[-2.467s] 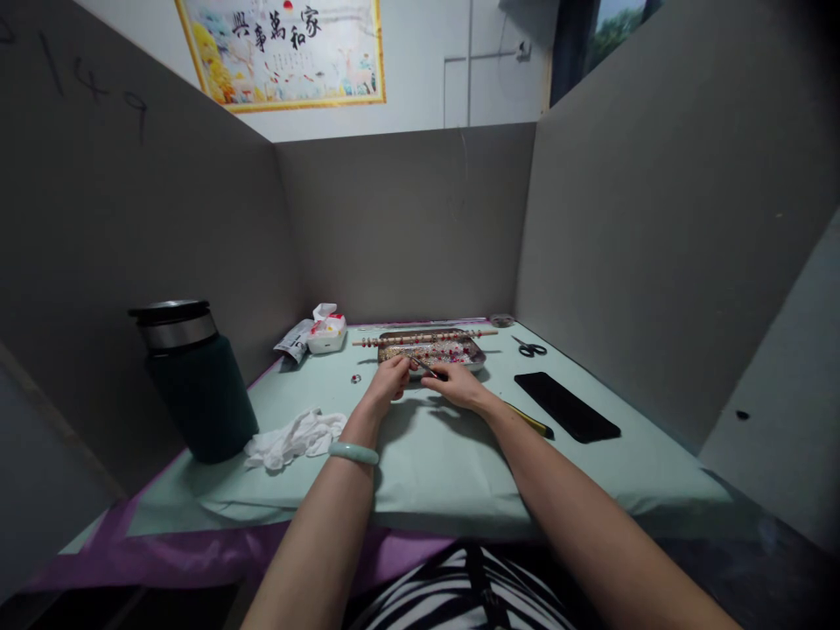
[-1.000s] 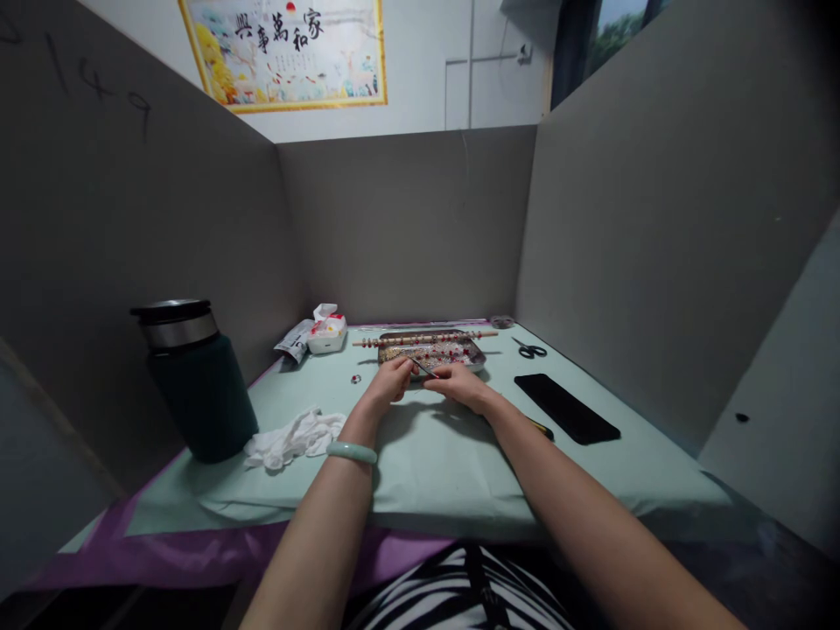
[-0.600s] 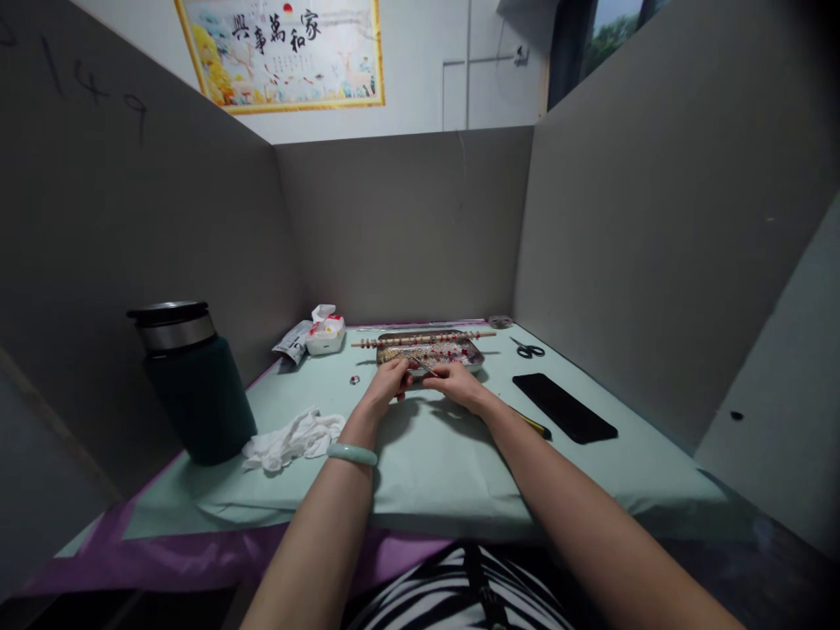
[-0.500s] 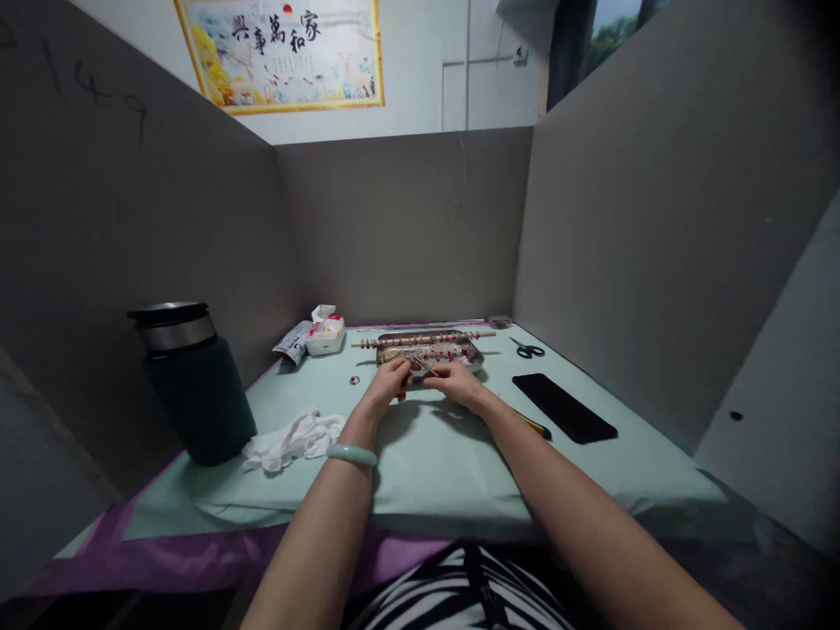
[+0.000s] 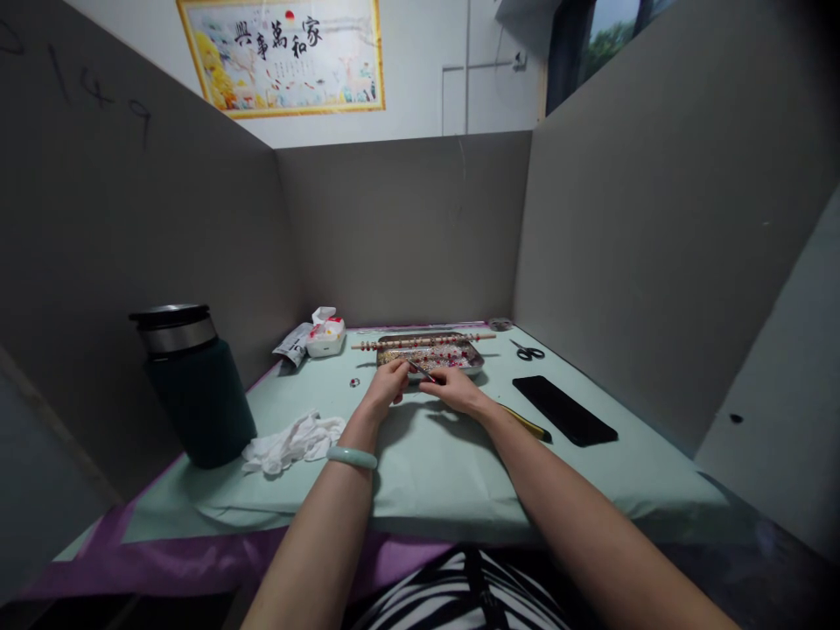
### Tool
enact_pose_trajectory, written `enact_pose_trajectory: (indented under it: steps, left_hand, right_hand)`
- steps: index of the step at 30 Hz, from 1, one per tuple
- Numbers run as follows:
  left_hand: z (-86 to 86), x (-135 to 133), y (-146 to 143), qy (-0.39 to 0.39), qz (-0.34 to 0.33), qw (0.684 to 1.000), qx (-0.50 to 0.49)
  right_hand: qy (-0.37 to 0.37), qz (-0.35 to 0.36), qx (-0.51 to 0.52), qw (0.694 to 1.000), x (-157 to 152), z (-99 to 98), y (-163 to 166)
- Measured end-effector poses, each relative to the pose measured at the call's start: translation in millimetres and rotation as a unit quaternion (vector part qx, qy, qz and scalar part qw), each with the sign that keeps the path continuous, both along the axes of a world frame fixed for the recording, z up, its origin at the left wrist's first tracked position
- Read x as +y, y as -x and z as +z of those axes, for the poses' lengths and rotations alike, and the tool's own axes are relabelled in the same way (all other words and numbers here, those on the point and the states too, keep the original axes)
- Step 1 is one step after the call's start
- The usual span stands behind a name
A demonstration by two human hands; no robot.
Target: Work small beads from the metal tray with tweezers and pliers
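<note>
The right hand [image 5: 454, 390] has its fingers closed around a thin, dark metal tool [image 5: 421, 371]. The tool's tip points at the left hand [image 5: 388, 385], whose fingers are curled shut; what they pinch is too small to tell. Both hands are at the near edge of a shiny metal tray [image 5: 477, 371] of tiny beads. A long tan wooden stick [image 5: 486, 336] with red beads lies across it, on the pale green, cloth-covered tabletop [image 5: 446, 477].
</note>
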State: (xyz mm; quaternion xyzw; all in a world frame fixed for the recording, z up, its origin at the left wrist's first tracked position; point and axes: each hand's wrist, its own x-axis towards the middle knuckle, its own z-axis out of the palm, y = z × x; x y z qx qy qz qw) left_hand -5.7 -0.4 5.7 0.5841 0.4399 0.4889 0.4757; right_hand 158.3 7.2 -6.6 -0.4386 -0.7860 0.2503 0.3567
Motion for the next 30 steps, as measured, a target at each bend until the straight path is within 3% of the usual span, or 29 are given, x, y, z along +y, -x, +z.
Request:
enact_pose_trajectory:
  steps: [6, 15, 24, 30]
  left_hand:
    - [-1.4, 2.7, -1.2, -0.014, 0.024, 0.999, 0.042]
    - [-7.4, 9.4, -1.8, -0.048, 0.077, 0.986, 0.141]
    - [-8.1, 8.1, -1.1, -0.04, 0.047, 0.991, 0.122]
    - [-2.8, 1.9, 0.2, -0.007, 0.026, 0.998, 0.053]
  right_hand:
    - [-0.095, -0.058, -0.067, 0.992, 0.2, -5.6, 1.4]
    - [-0.123, -0.095, -0.134, 0.979, 0.4, -9.5, 1.2]
    - [-0.135, -0.11, -0.149, 0.973, 0.4, -9.7, 1.4]
    - [-0.106, -0.078, -0.104, 0.986, 0.1, -5.5, 1.4]
